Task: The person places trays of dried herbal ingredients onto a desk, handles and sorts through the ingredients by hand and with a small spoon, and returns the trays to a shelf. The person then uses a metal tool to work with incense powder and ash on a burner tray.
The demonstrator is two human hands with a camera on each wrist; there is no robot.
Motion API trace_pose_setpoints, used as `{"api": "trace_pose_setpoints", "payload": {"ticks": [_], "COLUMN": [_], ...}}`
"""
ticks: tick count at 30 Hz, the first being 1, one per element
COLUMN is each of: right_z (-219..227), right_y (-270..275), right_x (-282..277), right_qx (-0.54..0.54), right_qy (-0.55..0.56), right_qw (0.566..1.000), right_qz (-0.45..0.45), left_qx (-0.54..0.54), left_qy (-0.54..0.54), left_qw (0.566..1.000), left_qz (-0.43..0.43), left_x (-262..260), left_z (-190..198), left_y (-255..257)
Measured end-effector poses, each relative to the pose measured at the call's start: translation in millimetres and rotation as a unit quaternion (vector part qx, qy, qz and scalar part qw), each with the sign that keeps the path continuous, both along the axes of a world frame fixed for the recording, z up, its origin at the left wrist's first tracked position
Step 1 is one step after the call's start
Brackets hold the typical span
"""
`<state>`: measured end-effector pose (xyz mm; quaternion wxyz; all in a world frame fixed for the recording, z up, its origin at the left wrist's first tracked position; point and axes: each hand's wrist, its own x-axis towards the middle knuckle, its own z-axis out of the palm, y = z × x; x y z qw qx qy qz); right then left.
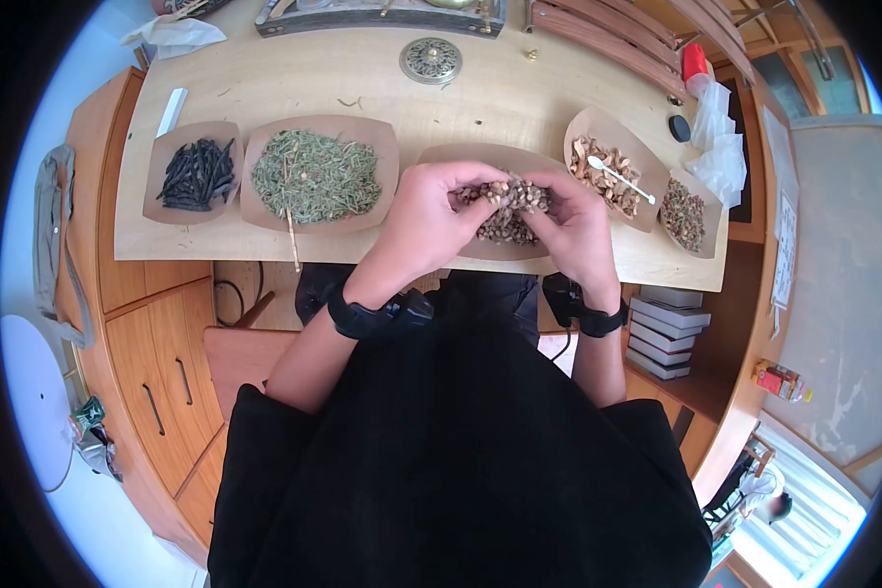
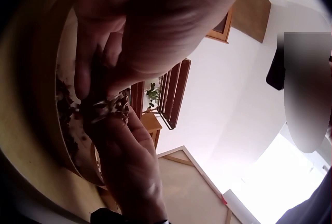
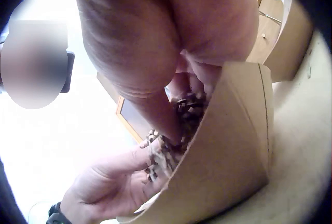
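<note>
Both hands are together over a brown paper tray [image 1: 441, 154] at the table's front edge. My left hand [image 1: 423, 220] grips a clump of small, brown, knobbly dried herb pieces [image 1: 505, 194] between thumb and fingers. From the other side, my right hand [image 1: 580, 233] grips the same clump, its thumb pressed on the pieces. More of these pieces lie in the tray below. In the right wrist view, the tray wall [image 3: 218, 146] stands close beside the right hand, and some pieces [image 3: 163, 156] show between the hands. The fingertips are partly buried in the pieces.
Left of the hands are paper trays of dark pods [image 1: 198, 176] and chopped green herb [image 1: 314, 176], a thin stick [image 1: 291, 225] across the latter. Right are trays of tan slices [image 1: 598, 147] with a white spoon [image 1: 617, 179], and mixed bits [image 1: 683, 216]. Behind is a round metal lid [image 1: 430, 61].
</note>
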<state>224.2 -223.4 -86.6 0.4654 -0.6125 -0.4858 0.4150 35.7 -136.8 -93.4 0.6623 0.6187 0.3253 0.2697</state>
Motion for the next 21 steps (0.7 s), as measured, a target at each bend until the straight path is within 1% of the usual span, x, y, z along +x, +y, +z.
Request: {"api": "trace_pose_setpoints", "payload": {"ticks": [1,3,5,7,10,12,13,15,16,17,18,19,20,21], "right_z": [4.5,11.6,15.9,17.1,18.6,20.6,22.4,29.4,36.1,40.6,42.7,44.2,45.2,45.9], "right_y": [0.2,0.8,0.9,0.9,0.8,0.1,-1.6,-3.7,-4.1,-4.3,-4.7,-5.6,-6.1,-6.6], "right_x": [0.3,1.0,2.3,4.7,5.3,4.5,3.1,1.2,0.8,1.1,3.0,5.5,7.0,6.8], "right_qx": [0.012,0.024,0.048,0.049,0.064,0.078,0.064,0.051,0.03,0.01,0.01,0.017,0.024,0.024], "right_qy": [0.015,0.03,0.027,0.026,0.015,0.004,0.01,0.016,-0.024,-0.063,-0.063,-0.134,-0.203,-0.203], "right_qw": [1.0,0.999,0.998,0.998,0.997,0.996,0.996,0.997,0.997,0.995,0.995,0.986,0.973,0.973], "right_qz": [0.003,0.006,0.013,0.022,0.04,0.048,0.053,0.058,0.069,0.08,0.08,0.095,0.11,0.11], "left_qx": [0.0,-0.028,-0.041,-0.054,-0.04,0.003,0.004,0.155,0.155,0.229,0.302,0.301,0.344,0.386], "left_qy": [0.0,-0.075,-0.083,-0.09,-0.101,-0.075,-0.075,0.028,0.029,0.049,0.068,0.069,0.108,0.147], "left_qw": [1.0,0.997,0.996,0.994,0.994,0.997,0.997,0.987,0.987,0.971,0.949,0.949,0.931,0.909], "left_qz": [0.0,-0.006,-0.013,-0.02,-0.023,-0.023,-0.023,-0.034,-0.035,-0.046,-0.056,-0.057,-0.061,-0.066], "left_x": [-0.6,-3.0,-5.2,-7.2,-10.4,-13.3,-15.4,-20.5,-22.7,-24.8,-26.3,-26.9,-27.3,-27.8], "left_z": [0.8,3.2,7.0,9.0,11.7,15.8,18.8,26.0,29.0,31.8,33.0,31.0,27.3,25.4], "left_y": [0.5,2.0,3.7,4.2,2.4,0.3,-0.6,-1.6,-1.4,-0.9,-0.8,-1.9,-3.2,-4.2]}}
